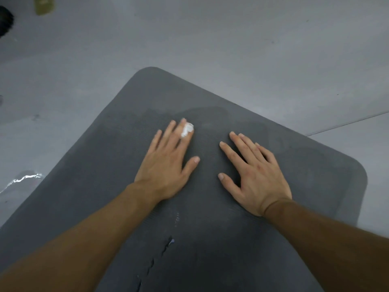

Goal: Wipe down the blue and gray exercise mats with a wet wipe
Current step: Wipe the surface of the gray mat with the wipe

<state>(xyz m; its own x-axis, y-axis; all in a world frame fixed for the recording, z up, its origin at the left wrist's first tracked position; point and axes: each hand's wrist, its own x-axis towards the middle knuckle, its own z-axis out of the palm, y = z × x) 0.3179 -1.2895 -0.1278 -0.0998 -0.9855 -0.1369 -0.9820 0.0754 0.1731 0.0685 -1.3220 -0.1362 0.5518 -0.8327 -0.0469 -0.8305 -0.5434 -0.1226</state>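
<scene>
A dark gray exercise mat (284, 165) lies on the floor, its far rounded corners in view. My left hand (166, 163) lies flat on the mat with fingers straight and spread. A small white wet wipe (187, 130) shows between its index and middle fingers, pressed to the mat. My right hand (254, 173) lies flat beside it, fingers straight, palm down on the mat. A darker damp patch spreads on the mat beyond the fingertips. The blue mat is not in view.
Gray floor (231, 39) surrounds the mat. A shiny wet or plastic patch (23, 179) lies at the left. A yellow-green object (44, 5) and a dark object (5, 21) sit at the top left. Tears (160, 256) mark the mat's near part.
</scene>
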